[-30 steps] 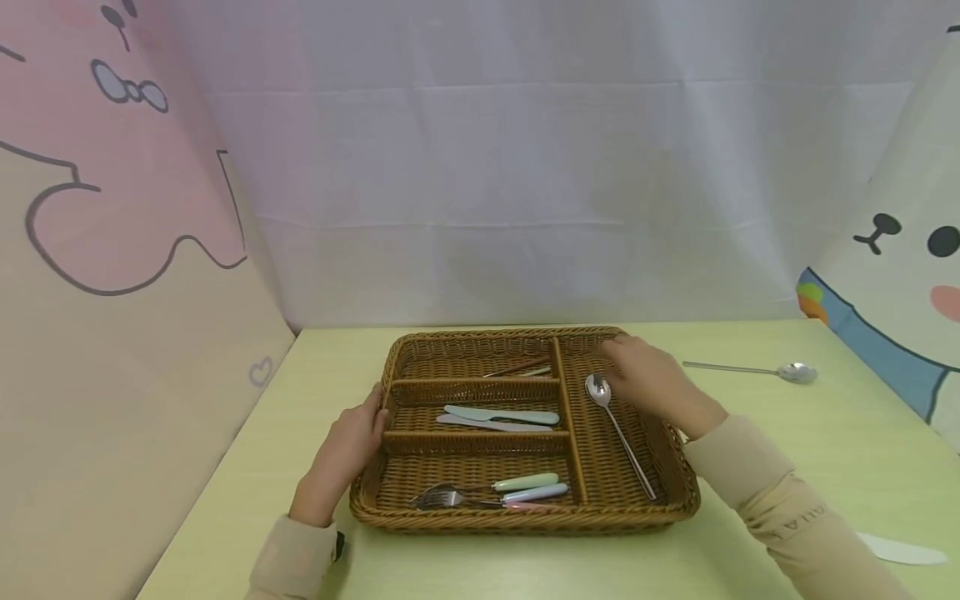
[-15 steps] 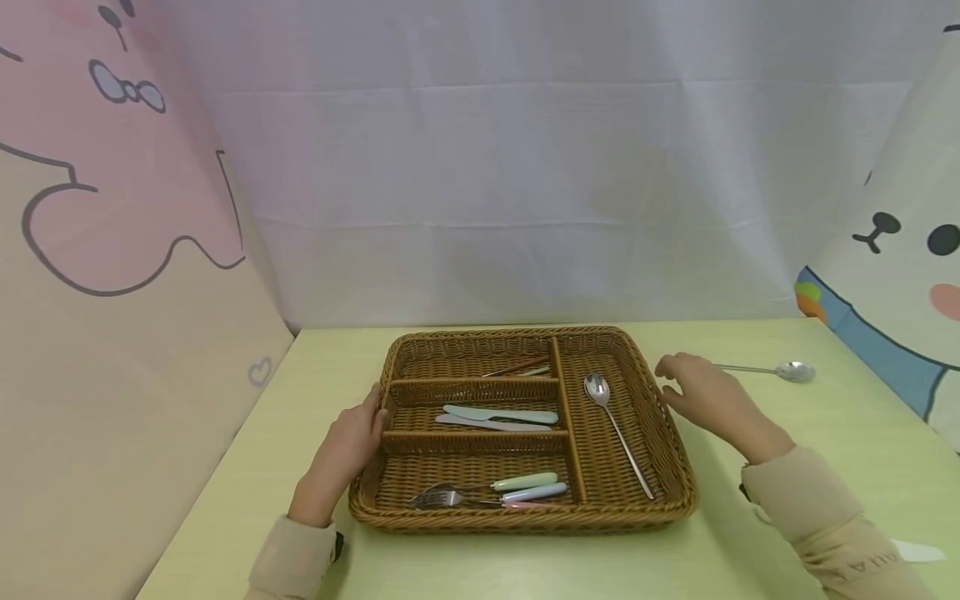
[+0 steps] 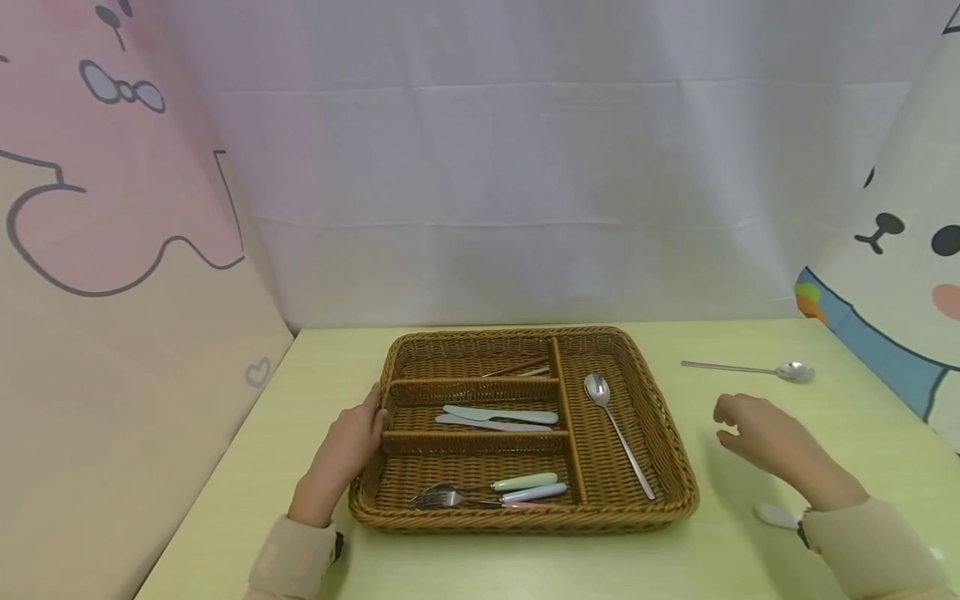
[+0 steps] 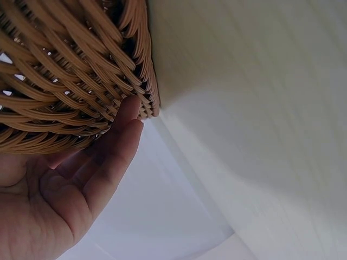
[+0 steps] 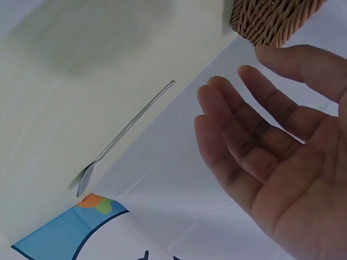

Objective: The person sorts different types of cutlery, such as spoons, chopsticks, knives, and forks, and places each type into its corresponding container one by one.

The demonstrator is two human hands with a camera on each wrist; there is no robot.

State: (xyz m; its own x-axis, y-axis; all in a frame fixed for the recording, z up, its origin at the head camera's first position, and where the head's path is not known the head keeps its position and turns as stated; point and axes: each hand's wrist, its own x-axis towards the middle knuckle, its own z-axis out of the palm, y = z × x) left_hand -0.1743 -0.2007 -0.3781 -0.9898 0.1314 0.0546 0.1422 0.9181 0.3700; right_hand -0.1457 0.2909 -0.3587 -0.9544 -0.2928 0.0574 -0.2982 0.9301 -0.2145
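A brown wicker cutlery basket (image 3: pixel 525 523) with several compartments stands in the middle of the table. My left hand (image 3: pixel 347 446) grips its left side, thumb over the rim; in the left wrist view the fingers (image 4: pixel 116 157) lie against the outer wall. To the right of the basket my right hand (image 3: pixel 772 442) hovers over the table, holding nothing, its fingers (image 5: pixel 265 132) loosely bent. Farther back, apart from this hand, lies a long-handled metal spoon (image 3: pixel 738 368). Another spoon (image 3: pixel 618 433) is in the basket's right compartment.
Two knives (image 3: pixel 498 417) are in the middle left compartment. Forks (image 3: pixel 442 498) with coloured handles occupy the front one. Thin handles (image 3: pixel 521 367) show in the back one. A white knife (image 3: pixel 776 515) lies partly under my right forearm. A white cloth (image 3: pixel 480 167) hangs behind the table.
My right hand has left the basket's right compartment and moved right and toward me over the table. My left hand and the basket have stayed in place.
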